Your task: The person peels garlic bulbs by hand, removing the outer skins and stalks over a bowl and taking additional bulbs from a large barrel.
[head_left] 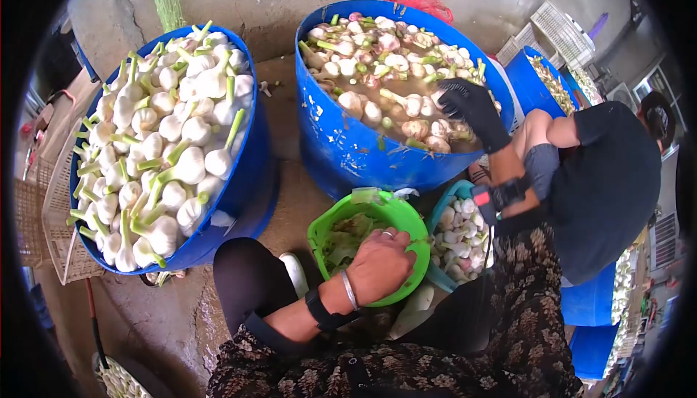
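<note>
My left hand [382, 264], bare, with a ring and a bracelet, is curled over a green basin [317, 234]. Its fingertips point down and away from me, so whatever they hold is hidden. Wet peelings and leafy scraps [352, 232] lie in that basin. My right hand [468, 111], in a black glove, reaches over a blue tub [341, 155] of murky water. Its bent fingers close on a garlic bulb [438, 97] at the water's surface. Many other garlic bulbs [414, 104] with cut stems float around it.
At left stands a blue tub [265, 173] heaped with white garlic [174, 129]. A teal basin [434, 274] of garlic sits right of the green one. Close on my right a person in black [610, 180] crouches. Plastic crates [563, 31] and more blue tubs [534, 82] stand behind.
</note>
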`<state>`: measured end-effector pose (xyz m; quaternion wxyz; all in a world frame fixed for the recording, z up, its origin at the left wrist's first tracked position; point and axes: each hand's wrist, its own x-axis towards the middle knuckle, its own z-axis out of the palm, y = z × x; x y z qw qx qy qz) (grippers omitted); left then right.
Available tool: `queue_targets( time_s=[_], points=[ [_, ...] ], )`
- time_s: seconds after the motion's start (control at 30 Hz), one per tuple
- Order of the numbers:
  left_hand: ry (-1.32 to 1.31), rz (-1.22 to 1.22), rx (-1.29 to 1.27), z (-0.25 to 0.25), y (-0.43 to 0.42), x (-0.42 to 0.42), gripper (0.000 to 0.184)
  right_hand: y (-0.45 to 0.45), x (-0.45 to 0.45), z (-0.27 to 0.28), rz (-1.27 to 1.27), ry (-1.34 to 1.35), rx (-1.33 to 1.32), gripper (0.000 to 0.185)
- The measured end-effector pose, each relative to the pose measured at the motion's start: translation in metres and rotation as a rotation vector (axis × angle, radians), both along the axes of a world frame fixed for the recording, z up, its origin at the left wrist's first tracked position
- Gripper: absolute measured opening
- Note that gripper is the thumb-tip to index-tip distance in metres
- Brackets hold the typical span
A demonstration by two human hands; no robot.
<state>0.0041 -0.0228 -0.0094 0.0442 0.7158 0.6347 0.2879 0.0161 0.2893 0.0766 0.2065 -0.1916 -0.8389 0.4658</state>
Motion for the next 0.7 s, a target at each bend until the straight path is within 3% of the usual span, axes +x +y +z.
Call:
queue_targets(
  time_s=[0.07,0.17,0.2,0.3,0.4,0.5,0.7],
  points=[
    [-0.022,0.022,0.006,0.006,0.004,-0.005,0.017,0.033,-0.009,0.004,-0.007,-0.075,0.228,0.028],
    [-0.067,0.023,-0.032,0.007,0.011,-0.008,0.017,0.037,-0.037,-0.003,0.254,-0.170,0.789,0.028],
    [-0.082,0.019,-0.051,0.007,0.013,-0.008,0.017,0.024,-0.043,0.004,0.145,-0.358,0.778,0.031],
    [-0.117,0.014,-0.109,0.007,0.018,-0.009,0.019,0.025,-0.069,0.017,0.143,-0.396,0.856,0.032],
    [-0.178,0.059,0.074,0.010,0.018,-0.007,0.034,0.062,-0.081,0.029,0.088,-0.249,0.940,0.034],
    [-0.180,0.062,0.060,0.012,0.012,-0.008,0.048,0.102,-0.085,0.036,0.014,-0.278,0.948,0.036],
    [-0.024,0.019,-0.103,0.004,0.011,-0.010,0.044,0.114,-0.106,0.015,-0.006,-0.364,0.916,0.040]
  ],
)
